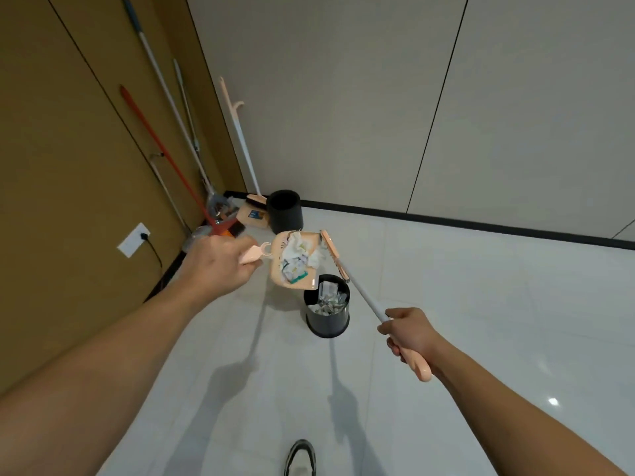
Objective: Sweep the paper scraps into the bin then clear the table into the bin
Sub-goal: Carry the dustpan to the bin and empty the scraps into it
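Observation:
My left hand (220, 264) grips the pink handle of a peach dustpan (292, 285), held in the air and tilted toward a black bin (327, 322) on the floor. Crumpled paper scraps (298, 257) lie in the pan. The bin below holds more paper scraps (327, 300). My right hand (410, 333) grips the pink handle of a small broom (335, 254), whose white shaft slants up to a brush head beside the pan's right edge, above the bin.
A second black bin (285, 211) stands near the wall corner, beside another peach dustpan and broom (254, 214). Several mops and long-handled brooms (178, 149) lean in the corner against the brown wall. A wall socket (134, 240) sits low on the left. My shoe (300, 458) shows at the bottom.

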{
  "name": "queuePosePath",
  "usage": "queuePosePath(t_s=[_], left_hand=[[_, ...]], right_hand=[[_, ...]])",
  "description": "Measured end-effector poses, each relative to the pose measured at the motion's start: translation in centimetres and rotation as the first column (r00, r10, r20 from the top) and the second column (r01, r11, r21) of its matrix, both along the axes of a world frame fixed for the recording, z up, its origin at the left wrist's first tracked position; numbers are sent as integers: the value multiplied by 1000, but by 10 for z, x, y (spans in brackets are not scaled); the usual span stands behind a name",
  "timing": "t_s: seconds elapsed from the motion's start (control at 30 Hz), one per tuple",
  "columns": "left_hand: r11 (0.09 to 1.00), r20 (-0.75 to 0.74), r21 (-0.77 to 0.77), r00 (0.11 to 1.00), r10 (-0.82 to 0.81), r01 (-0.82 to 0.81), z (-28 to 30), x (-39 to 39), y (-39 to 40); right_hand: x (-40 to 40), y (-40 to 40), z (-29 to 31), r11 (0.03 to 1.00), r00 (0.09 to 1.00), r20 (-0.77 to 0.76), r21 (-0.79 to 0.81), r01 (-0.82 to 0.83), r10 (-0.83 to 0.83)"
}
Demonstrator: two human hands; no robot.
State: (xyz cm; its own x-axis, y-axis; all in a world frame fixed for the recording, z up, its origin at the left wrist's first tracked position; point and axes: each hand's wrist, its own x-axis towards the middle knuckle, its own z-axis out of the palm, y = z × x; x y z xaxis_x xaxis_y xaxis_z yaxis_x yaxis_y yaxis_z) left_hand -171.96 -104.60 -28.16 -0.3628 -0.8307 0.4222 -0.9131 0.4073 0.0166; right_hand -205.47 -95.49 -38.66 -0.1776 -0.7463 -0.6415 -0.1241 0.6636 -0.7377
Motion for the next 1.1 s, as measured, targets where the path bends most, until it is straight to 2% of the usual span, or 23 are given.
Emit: queuePosePath(t_s=[0.13,0.4,0.57,0.9,1.03,1.1], left_hand=[[998,70,19,996,-53,52,-10,3,0],[990,80,39,988,-136,133,-17,-12,5],[981,149,77,971,-189,179,-17,-22,1],[977,201,97,957,-207,191,-21,-37,-5],[956,298,138,909,-290,259,-22,-44,-4],[958,287,133,915,-282,254,-22,-47,-6]], right_hand=[[6,3,-5,1000,999,-25,21,-23,23],[2,12,-11,999,999,-36,44,18,-16],[-6,15,-13,998,998,-43,50,43,-41],[-19,22,-28,996,998,-22,67,64,-62],[-25,22,-31,996,998,-12,67,56,-55],[-26,21,-33,996,998,-14,72,56,-55]])
